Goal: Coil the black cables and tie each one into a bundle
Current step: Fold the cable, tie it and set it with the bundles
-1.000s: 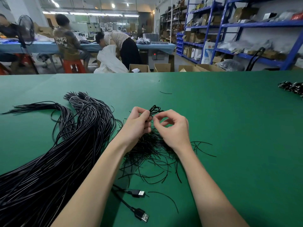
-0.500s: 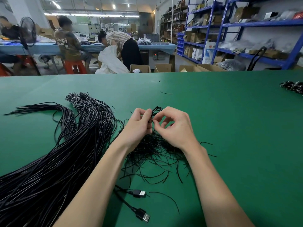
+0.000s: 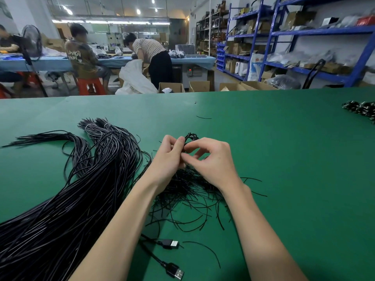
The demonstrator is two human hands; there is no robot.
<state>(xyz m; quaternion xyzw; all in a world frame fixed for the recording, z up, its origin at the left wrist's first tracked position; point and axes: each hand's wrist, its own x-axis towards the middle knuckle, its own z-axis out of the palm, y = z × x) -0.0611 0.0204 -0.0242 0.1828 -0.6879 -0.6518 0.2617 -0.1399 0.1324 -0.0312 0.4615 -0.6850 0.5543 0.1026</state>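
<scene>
A small coiled black cable (image 3: 190,137) is held up above the green table (image 3: 284,159). My left hand (image 3: 168,159) grips the coil from the left. My right hand (image 3: 211,161) pinches a thin black tie at the coil with thumb and forefinger. Most of the coil is hidden behind my fingers. Under my hands lies a loose heap of thin black ties (image 3: 188,191). A thick mass of long black cables (image 3: 67,199) sweeps from the lower left toward the table's middle. Two USB plugs (image 3: 172,244) lie near the front edge between my forearms.
Finished black bundles (image 3: 361,110) lie at the table's far right. A stray tie (image 3: 204,118) lies further back. Beyond the table are cardboard boxes (image 3: 199,86), blue shelving (image 3: 304,37) and people working at another table (image 3: 113,59).
My hands have closed in on each other around the coil, and my right thumb and forefinger have shifted on the tie. The cable mass on the table lies as before.
</scene>
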